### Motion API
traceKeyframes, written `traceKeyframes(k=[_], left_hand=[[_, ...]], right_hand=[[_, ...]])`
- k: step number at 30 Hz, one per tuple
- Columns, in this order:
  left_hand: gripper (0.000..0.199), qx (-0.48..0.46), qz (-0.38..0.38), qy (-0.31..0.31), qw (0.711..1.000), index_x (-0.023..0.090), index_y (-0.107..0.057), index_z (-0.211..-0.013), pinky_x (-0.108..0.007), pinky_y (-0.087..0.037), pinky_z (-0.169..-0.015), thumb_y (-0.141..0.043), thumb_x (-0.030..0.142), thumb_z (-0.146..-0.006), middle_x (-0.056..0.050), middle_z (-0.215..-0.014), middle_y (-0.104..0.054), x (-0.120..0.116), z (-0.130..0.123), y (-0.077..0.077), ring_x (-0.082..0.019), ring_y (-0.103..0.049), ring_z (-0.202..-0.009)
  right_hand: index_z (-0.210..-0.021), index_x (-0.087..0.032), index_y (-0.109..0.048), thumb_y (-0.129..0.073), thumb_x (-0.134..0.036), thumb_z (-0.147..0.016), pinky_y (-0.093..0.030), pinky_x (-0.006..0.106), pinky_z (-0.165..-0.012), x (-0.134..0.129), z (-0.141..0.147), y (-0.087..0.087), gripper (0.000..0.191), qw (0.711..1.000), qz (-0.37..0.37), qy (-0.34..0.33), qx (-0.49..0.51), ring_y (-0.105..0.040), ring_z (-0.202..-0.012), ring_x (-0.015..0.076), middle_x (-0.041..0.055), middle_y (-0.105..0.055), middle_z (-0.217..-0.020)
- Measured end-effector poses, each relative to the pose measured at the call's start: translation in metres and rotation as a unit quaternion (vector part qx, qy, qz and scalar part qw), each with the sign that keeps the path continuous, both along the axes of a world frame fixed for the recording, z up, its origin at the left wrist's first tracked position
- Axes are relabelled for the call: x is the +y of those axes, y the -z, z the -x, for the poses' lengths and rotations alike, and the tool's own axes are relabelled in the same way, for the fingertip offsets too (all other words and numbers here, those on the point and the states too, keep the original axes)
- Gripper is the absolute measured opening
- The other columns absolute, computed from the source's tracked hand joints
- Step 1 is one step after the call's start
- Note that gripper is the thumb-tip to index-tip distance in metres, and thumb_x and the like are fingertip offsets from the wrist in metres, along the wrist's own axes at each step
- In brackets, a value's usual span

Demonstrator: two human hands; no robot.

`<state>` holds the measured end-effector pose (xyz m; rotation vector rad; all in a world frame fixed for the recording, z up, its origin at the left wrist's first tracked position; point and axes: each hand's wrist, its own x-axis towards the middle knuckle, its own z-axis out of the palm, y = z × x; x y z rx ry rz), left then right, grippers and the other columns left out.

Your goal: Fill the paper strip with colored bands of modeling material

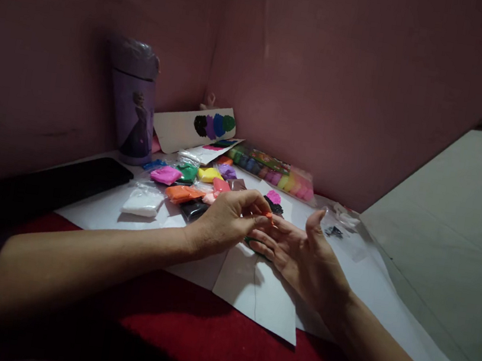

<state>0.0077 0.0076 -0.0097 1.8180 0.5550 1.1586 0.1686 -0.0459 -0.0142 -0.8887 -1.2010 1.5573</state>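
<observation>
My left hand (223,223) pinches a small bit of orange clay (269,215) between thumb and fingertips. My right hand (312,262) is turned palm up with its fingers stretched out, and its fingertips meet the orange clay. Under both hands lies a white card (262,303) with a thin drawn line; green, black and pink patches (273,197) show on it, partly hidden by my fingers. Left of my left hand are several clay packets, among them an orange packet (184,194), a white packet (143,200) and a black packet (194,211).
A purple tumbler (132,108) stands at the back left, near a black flat object (52,184). Against the wall lean a card with colour patches (185,128) and a pack of coloured clay (273,173). A clear plastic bag (343,222) lies right. Red cloth (185,322) shows in front.
</observation>
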Motion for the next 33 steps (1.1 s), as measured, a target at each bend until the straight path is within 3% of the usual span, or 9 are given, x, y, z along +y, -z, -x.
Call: traceKeyframes(k=[7, 12, 19, 22, 26, 33], left_hand=[[0.003, 0.083, -0.123, -0.008, 0.989, 0.014, -0.062, -0.077, -0.02, -0.039, -0.059, -0.06, 0.014, -0.078, 0.0, -0.07, -0.061, -0.001, 0.002, 0.007, -0.008, -0.051, -0.063], [0.007, 0.126, -0.27, -0.018, 0.954, 0.016, -0.064, -0.079, -0.024, -0.042, -0.064, -0.058, 0.012, -0.08, -0.005, -0.086, -0.066, -0.002, 0.001, 0.01, -0.012, -0.056, -0.073], [0.014, 0.163, -0.379, -0.014, 0.911, 0.017, -0.063, -0.079, -0.027, -0.045, -0.076, -0.051, 0.012, -0.083, -0.006, -0.103, -0.066, 0.001, -0.005, 0.024, -0.016, -0.058, -0.093], [0.015, 0.14, -0.374, -0.022, 0.917, 0.016, -0.063, -0.076, -0.026, -0.045, -0.075, -0.051, 0.009, -0.082, -0.004, -0.099, -0.067, 0.0, -0.007, 0.027, -0.015, -0.058, -0.089], [0.007, 0.104, -0.305, -0.044, 0.946, 0.014, -0.063, -0.078, -0.024, -0.045, -0.066, -0.058, 0.009, -0.078, -0.005, -0.083, -0.067, 0.0, -0.005, 0.021, -0.014, -0.058, -0.075], [0.005, 0.09, -0.259, -0.052, 0.96, 0.012, -0.064, -0.079, -0.024, -0.043, -0.061, -0.06, 0.015, -0.08, -0.004, -0.072, -0.063, -0.003, -0.001, 0.011, -0.012, -0.053, -0.066]], right_hand=[[-0.115, -0.017, -0.06, -0.024, -0.079, -0.077, -0.046, 0.039, -0.089, -0.001, 0.004, -0.002, 0.081, 0.999, -0.013, -0.017, 0.035, -0.057, -0.107, 0.0265, 0.014, -0.064, -0.109], [-0.116, -0.017, -0.06, -0.021, -0.079, -0.077, -0.048, 0.04, -0.086, -0.001, 0.004, -0.002, 0.083, 0.999, -0.009, -0.017, 0.025, -0.059, -0.104, 0.0273, 0.0141, -0.066, -0.103], [-0.124, -0.014, -0.055, -0.023, -0.077, -0.079, -0.047, 0.039, -0.088, -0.009, 0.014, -0.007, 0.083, 0.999, 0.014, 0.015, 0.042, -0.056, -0.11, 0.0274, 0.0149, -0.065, -0.107], [-0.128, -0.014, -0.052, -0.024, -0.073, -0.083, -0.044, 0.038, -0.094, -0.011, 0.017, -0.008, 0.079, 0.998, 0.015, -0.004, 0.06, -0.053, -0.114, 0.026, 0.0138, -0.063, -0.112], [-0.128, -0.014, -0.052, -0.023, -0.072, -0.083, -0.041, 0.04, -0.097, -0.007, 0.014, -0.005, 0.079, 0.997, 0.0, -0.013, 0.071, -0.05, -0.116, 0.0263, 0.014, -0.062, -0.114], [-0.128, -0.015, -0.052, -0.013, -0.074, -0.082, -0.044, 0.039, -0.092, -0.004, 0.012, -0.002, 0.084, 0.999, -0.021, -0.025, 0.027, -0.055, -0.109, 0.0258, 0.0145, -0.062, -0.113]])
